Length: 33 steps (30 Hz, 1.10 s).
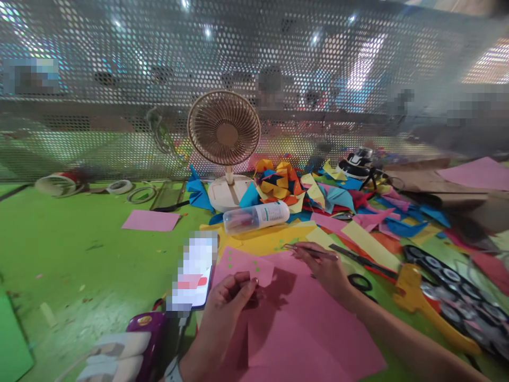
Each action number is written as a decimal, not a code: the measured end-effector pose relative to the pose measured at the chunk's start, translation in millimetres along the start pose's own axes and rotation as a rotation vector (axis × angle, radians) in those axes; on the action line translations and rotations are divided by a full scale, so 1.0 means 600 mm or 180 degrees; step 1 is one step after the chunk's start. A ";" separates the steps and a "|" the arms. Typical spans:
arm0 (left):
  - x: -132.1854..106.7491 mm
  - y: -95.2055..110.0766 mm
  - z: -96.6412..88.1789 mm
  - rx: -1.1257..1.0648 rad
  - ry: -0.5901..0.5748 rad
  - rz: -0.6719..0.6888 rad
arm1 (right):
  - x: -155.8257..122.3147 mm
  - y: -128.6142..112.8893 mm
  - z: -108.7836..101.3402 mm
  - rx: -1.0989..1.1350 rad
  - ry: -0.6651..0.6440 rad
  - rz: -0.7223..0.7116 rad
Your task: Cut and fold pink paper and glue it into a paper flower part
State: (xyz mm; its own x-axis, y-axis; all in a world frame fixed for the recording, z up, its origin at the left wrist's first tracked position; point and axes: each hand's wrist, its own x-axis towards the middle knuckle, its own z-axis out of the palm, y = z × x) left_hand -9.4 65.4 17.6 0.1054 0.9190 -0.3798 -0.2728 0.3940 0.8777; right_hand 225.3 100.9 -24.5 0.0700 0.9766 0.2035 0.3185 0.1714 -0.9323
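Observation:
My right hand (324,268) is closed round a pair of slim tweezers (320,253). Their tips point left, over small green specks on a yellow sheet (258,239). My left hand (228,302) has thumb and forefinger pinched together at the lower edge of a small pink paper (264,267) with green dots on it. What lies between those fingertips is too small to make out. Under both hands spreads a large pink sheet (318,329). A lit phone (201,265) is left of the small paper, and a clear bottle (256,216) lies on its side beyond it.
A small fan (225,132) stands before a perforated metal screen (119,116). Folded coloured papers (278,183) are heaped at its right. Scissors (363,260), a yellow tape dispenser (431,313) and a black ring (360,282) lie near my right forearm. A purple power bank (147,339) sits front left.

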 end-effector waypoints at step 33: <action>-0.010 0.006 0.012 -0.0191 0.0005 -0.0294 | -0.069 -0.110 -0.017 -0.0244 -0.0097 -0.0423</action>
State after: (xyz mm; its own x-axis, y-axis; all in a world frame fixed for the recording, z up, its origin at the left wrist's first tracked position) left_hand -3.9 61.1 25.2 0.1312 0.8788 -0.4589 -0.3187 0.4757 0.8198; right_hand 210.8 47.7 31.4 -0.0060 0.9496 0.3134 0.3944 0.2902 -0.8719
